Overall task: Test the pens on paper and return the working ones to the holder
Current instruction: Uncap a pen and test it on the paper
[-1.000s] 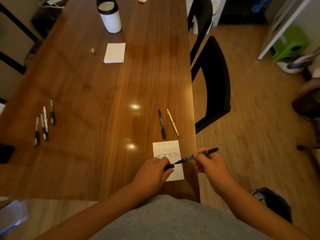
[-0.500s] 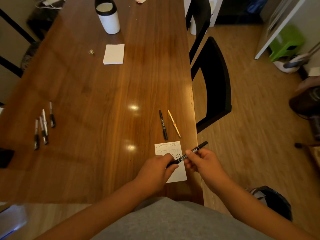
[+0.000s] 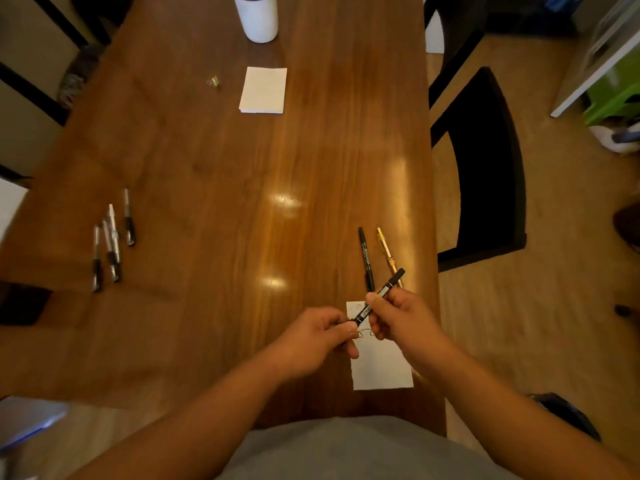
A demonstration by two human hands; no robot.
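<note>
Both my hands hold one black pen (image 3: 380, 295) above the scribbled test paper (image 3: 381, 365) near the table's right edge. My right hand (image 3: 398, 315) grips the barrel, whose far end points up and right. My left hand (image 3: 317, 336) pinches the pen's near end, where the cap meets the barrel. Just beyond lie a black pen (image 3: 365, 258) and a yellow pen (image 3: 388, 252), side by side. Several silver-and-black pens (image 3: 112, 242) lie at the table's left. The white cylindrical holder (image 3: 258, 17) stands at the far end.
A blank white notepad (image 3: 264, 90) and a small crumpled object (image 3: 214, 82) lie on the wooden table (image 3: 214, 161) near the holder. A black chair (image 3: 485, 168) stands close along the right edge. A dark object (image 3: 20, 304) sits at the left edge.
My hands have come together: the cap in my left hand has met the pen tip, and the pen swung to point more steeply away. The camera view tilted down.
</note>
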